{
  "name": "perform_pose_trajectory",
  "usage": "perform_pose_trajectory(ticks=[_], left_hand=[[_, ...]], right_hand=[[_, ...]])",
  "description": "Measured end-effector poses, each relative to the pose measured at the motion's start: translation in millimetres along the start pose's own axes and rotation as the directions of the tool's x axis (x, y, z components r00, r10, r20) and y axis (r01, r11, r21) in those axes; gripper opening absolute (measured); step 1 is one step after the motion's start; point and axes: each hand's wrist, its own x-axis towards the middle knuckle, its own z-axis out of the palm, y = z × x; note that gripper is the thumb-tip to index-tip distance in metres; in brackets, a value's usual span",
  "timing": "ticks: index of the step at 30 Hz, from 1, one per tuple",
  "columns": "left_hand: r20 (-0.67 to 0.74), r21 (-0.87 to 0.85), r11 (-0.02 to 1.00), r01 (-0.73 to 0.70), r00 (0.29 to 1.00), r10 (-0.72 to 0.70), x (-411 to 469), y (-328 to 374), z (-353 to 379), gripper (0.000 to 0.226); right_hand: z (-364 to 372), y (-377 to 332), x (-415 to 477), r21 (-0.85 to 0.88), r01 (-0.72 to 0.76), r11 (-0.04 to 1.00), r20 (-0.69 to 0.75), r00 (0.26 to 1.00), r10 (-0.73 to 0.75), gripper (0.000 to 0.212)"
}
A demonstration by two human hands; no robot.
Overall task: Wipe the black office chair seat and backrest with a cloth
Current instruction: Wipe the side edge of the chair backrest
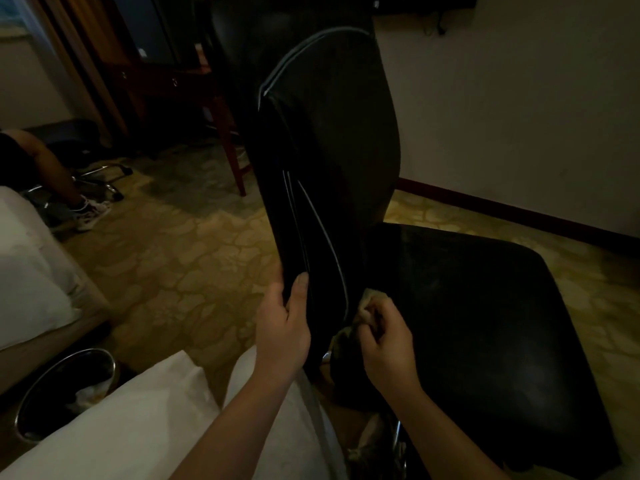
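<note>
Your left hand [282, 336] reaches forward and grips the lower side edge of the black office chair's backrest [329, 133], with the thumb [300, 289] laid along its near face and the fingers wrapped behind. Your right hand [388, 344] is just beside it, fingers curled tight round a bunched cloth [369, 306]. The cloth is pressed where the backrest meets the seat [485, 306].

Bare forearms [239, 427], uncovered to the frame's bottom edge. Left hand [282, 327] and right hand [384, 344] bare; left thumbnail short, plain. White fabric [138, 427] over the lap, garment type unclear.
</note>
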Motion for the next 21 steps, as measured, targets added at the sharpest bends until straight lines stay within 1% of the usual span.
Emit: perform_pose_trajectory(ticks=[2, 3, 4, 7, 9, 12, 14, 16, 18, 21], left_hand=[[0.009, 0.008, 1.0, 0.012, 1.0, -0.012, 0, -1, -1, 0.026], [0.014, 0.013, 1.0, 0.013, 1.0, -0.014, 1, 0, -1, 0.024], [0.019, 0.02, 1.0, 0.012, 1.0, -0.013, 1, 0, -2, 0.027], [0.043, 0.035, 0.999, -0.015, 0.999, 0.013, 1, 2, -5, 0.043], [0.055, 0.032, 0.999, -0.031, 0.998, 0.03, 2, 5, -6, 0.045], [0.071, -0.001, 0.999, -0.033, 0.997, 0.033, 8, 10, -12, 0.042], [0.086, -0.026, 0.999, -0.028, 0.996, 0.03, 16, 14, -19, 0.042], [0.138, -0.052, 0.998, -0.033, 0.99, 0.04, 24, 23, -26, 0.049], [0.18, -0.067, 0.996, -0.051, 0.982, 0.063, 30, 37, -30, 0.049], [0.162, -0.08, 0.992, -0.094, 0.981, 0.106, 39, 59, -33, 0.057]], right_hand=[[-3, 12, -6, -0.062, -0.011, 0.998, 0.079, 0.997, 0.016, 0.023], [-5, 16, -9, -0.1, -0.006, 0.995, 0.098, 0.995, 0.016, 0.024], [-8, 19, -12, -0.126, 0.003, 0.992, 0.096, 0.995, 0.009, 0.025], [-17, 13, -15, -0.129, 0.05, 0.99, -0.002, 0.999, -0.051, 0.025], [-24, -6, -12, -0.125, 0.131, 0.983, -0.067, 0.988, -0.14, 0.025], [-35, -47, 0, -0.082, 0.273, 0.958, -0.083, 0.956, -0.28, 0.029], [-39, -77, 9, -0.071, 0.374, 0.925, -0.076, 0.922, -0.379, 0.03], [-40, -105, 18, -0.134, 0.489, 0.862, -0.063, 0.864, -0.5, 0.032], [-41, -128, 27, -0.199, 0.58, 0.79, -0.02, 0.804, -0.594, 0.032], [-40, -151, 40, -0.302, 0.676, 0.672, 0.067, 0.718, -0.693, 0.036]])
